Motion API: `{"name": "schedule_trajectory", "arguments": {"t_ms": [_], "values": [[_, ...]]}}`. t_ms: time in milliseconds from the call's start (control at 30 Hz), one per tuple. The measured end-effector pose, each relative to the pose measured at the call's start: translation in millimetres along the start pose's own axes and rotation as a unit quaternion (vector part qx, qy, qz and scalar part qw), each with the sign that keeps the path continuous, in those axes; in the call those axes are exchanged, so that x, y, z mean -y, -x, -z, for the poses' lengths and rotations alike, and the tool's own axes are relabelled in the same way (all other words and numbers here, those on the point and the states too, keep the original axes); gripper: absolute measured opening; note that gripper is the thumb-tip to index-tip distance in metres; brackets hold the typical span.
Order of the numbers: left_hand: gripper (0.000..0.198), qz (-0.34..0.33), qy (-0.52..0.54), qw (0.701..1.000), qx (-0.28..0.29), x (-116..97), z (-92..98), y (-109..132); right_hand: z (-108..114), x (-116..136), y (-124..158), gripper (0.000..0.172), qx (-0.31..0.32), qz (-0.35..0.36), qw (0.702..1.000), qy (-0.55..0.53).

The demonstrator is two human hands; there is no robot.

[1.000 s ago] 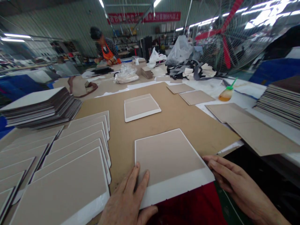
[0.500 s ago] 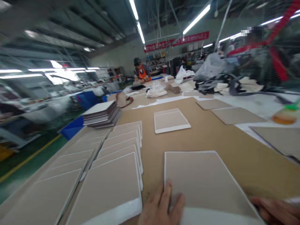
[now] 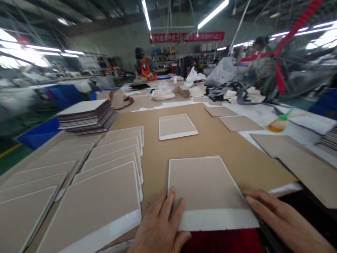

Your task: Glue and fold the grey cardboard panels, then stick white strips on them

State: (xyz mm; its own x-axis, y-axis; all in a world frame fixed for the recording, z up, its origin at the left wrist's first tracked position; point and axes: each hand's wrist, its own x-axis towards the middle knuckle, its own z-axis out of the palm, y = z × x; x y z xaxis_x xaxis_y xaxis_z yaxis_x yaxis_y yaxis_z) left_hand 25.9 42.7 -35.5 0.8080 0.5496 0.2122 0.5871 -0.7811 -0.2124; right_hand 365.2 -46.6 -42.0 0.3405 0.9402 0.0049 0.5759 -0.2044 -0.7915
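Note:
A tan board with a white border [image 3: 205, 186] lies at the near edge of the brown cardboard sheet [image 3: 226, 147]. My left hand [image 3: 160, 225] rests flat on the board's near left corner, fingers stretched out. My right hand [image 3: 279, 218] lies with straight fingers against the board's right edge. Neither hand holds anything.
Overlapping rows of similar boards [image 3: 105, 175] lie to the left, with a dark stack [image 3: 84, 116] behind them. Another bordered board [image 3: 176, 126] sits farther back. A glue bottle [image 3: 279, 123], loose cardboard sheets [image 3: 297, 161], a fan [image 3: 286, 59] and a working person [image 3: 143, 65] are beyond.
The camera swung left and up, then partly back down. Both hands stayed on the near board, which sits slightly more square to the table edge.

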Motion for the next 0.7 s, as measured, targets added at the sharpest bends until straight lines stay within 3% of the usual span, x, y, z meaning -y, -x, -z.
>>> {"name": "schedule_trajectory", "arguments": {"t_ms": [100,233,400,500,633,700], "values": [[0.056,-0.016,-0.006,1.0,-0.018,2.6,3.1,-2.9,1.7,15.8,10.1,0.044,0.049,-0.031,0.998,-0.011],[0.05,-0.046,-0.026,0.998,-0.027,6.2,2.0,-5.3,-1.4,24.2,13.2,0.045,0.05,-0.073,0.99,-0.11],[0.041,-0.05,-0.008,0.997,-0.056,14.3,1.0,-6.6,-5.2,18.4,10.8,0.055,0.049,-0.188,0.926,-0.324],[0.041,-0.031,0.017,0.995,-0.097,17.6,-0.9,-4.9,-5.7,22.3,5.8,0.059,0.014,-0.229,0.902,-0.366],[0.043,-0.018,0.027,0.991,-0.127,18.6,-4.4,-1.4,0.1,35.4,-3.3,0.052,0.047,-0.188,0.922,-0.336],[0.042,-0.02,0.019,0.99,-0.137,19.3,-7.5,-0.2,2.7,40.5,-7.8,0.052,0.034,-0.166,0.939,-0.3]]}}
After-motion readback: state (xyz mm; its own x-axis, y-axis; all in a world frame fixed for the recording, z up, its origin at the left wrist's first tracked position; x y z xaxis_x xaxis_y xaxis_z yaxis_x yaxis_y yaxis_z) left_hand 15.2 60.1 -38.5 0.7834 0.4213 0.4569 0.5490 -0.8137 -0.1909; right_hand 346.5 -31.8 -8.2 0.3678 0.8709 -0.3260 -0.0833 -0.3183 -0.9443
